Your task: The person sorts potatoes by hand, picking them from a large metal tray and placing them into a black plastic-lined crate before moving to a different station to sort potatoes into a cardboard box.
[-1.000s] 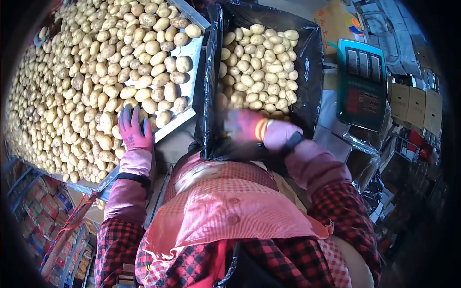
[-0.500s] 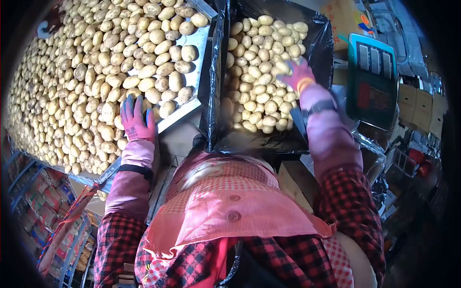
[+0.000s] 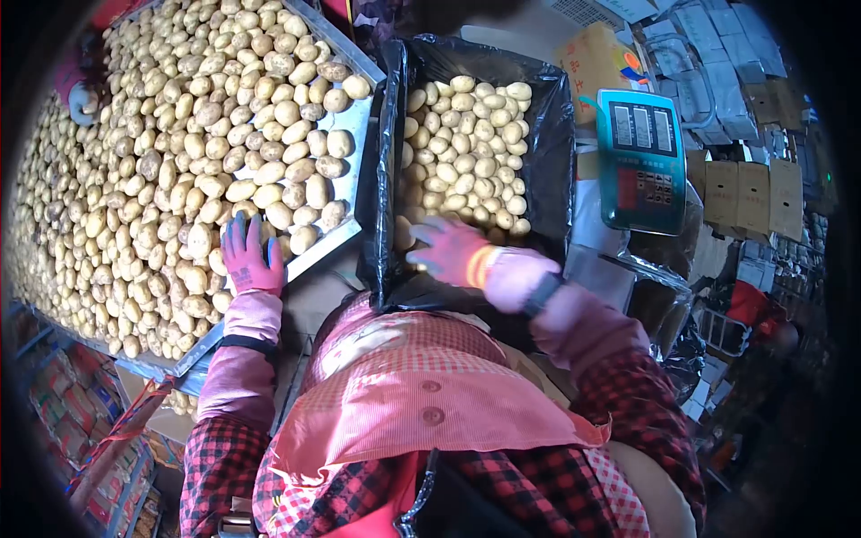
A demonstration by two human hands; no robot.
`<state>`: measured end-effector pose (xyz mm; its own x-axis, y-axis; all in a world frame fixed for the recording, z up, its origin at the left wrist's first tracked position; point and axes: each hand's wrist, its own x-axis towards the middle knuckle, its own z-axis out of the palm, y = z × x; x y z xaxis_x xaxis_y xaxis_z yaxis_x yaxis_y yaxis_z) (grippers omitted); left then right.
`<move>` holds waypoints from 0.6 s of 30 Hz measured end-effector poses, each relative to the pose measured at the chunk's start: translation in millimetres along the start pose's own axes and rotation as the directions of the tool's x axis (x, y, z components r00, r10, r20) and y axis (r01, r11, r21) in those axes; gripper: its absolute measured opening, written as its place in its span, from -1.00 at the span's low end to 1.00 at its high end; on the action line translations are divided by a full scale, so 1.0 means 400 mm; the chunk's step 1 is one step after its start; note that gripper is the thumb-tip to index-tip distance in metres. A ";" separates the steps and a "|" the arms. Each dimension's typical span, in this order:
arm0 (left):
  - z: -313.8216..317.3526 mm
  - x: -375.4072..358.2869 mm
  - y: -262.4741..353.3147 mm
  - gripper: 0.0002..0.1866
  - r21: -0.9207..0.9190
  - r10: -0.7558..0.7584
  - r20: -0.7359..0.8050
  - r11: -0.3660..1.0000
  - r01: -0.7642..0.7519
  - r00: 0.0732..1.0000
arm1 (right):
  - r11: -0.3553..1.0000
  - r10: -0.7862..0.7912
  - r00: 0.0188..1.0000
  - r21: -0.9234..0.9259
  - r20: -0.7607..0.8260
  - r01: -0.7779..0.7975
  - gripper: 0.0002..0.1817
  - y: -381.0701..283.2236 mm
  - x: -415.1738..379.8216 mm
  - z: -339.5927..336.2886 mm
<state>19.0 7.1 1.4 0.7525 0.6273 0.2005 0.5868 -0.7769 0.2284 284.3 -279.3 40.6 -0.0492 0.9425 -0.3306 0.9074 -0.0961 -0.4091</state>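
A wide heap of potatoes [image 3: 179,152] covers the metal sorting table [image 3: 353,170] on the left. My left hand [image 3: 253,260], in a pink and grey glove, rests on the potatoes by the table's near edge, fingers stretched. To the right stands a box lined with a black plastic bag [image 3: 549,143], holding a layer of paler potatoes [image 3: 465,134]. Over the near left part of this box is my right hand [image 3: 456,251], gloved alike and slightly blurred. Its fingers are spread and point left, close to the potatoes there; I see nothing held in it.
A green-framed digital scale [image 3: 641,161] stands right of the lined box. Behind it is a cardboard carton [image 3: 587,67], with more cartons [image 3: 749,197] farther right. Another person's gloved hand [image 3: 83,100] is at the far left edge of the heap.
My right hand has moved from the right side of the lined box to its near left part. My left hand stays on the heap. The view has shifted, bringing another person's glove into clearer sight.
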 end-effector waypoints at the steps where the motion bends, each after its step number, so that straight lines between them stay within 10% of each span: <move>1: -0.001 -0.001 0.001 -0.39 0.001 0.004 -0.002 1.000 -0.004 1.000 | 0.980 -0.085 0.985 -0.167 0.148 0.110 -0.64 -0.033 0.053 -0.029; 6: 0.007 -0.003 -0.009 -0.39 -0.029 0.036 -0.038 0.999 -0.038 0.999 | 0.917 -0.226 0.971 -0.321 0.076 0.238 -0.57 0.081 0.054 -0.006; 8: 0.007 -0.006 -0.006 -0.40 -0.023 0.040 -0.033 0.999 -0.041 0.999 | 0.835 0.515 0.855 0.263 -0.062 -0.484 -0.53 0.208 0.016 0.045; 9: 0.005 -0.003 -0.006 -0.40 -0.019 0.039 -0.036 0.999 -0.040 0.999 | 0.905 0.420 0.907 0.085 -0.024 -0.416 -0.56 0.241 -0.048 -0.013; 10: 0.004 0.004 -0.006 -0.40 -0.024 0.033 -0.049 0.999 -0.034 0.998 | 0.834 0.443 0.838 -0.198 -0.318 -0.516 -0.42 0.322 -0.102 0.051; 11: 0.001 0.004 -0.003 -0.40 -0.028 0.029 -0.053 0.999 -0.030 0.998 | 0.666 0.736 0.658 -0.006 -0.162 -0.746 -0.22 0.289 -0.129 -0.019; 12: -0.001 -0.003 0.001 -0.41 -0.036 0.032 -0.050 0.999 -0.034 0.998 | 0.625 0.765 0.598 0.049 -0.237 -0.779 0.00 0.332 -0.162 0.041; 15: 0.007 -0.007 0.000 -0.42 -0.037 0.030 -0.045 0.999 -0.032 0.999 | 0.351 0.879 0.368 0.110 0.304 -0.930 0.24 0.248 -0.083 0.071; 18: 0.012 -0.005 -0.022 -0.41 -0.036 0.043 -0.061 0.998 -0.045 0.997 | 0.648 0.752 0.555 -0.242 0.355 -0.722 0.27 0.065 -0.023 0.027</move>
<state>13.8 12.2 -5.6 0.7574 0.5955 0.2677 0.5410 -0.8020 0.2532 304.0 -293.8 23.9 0.5069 0.3373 -0.7933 0.7245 -0.6654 0.1800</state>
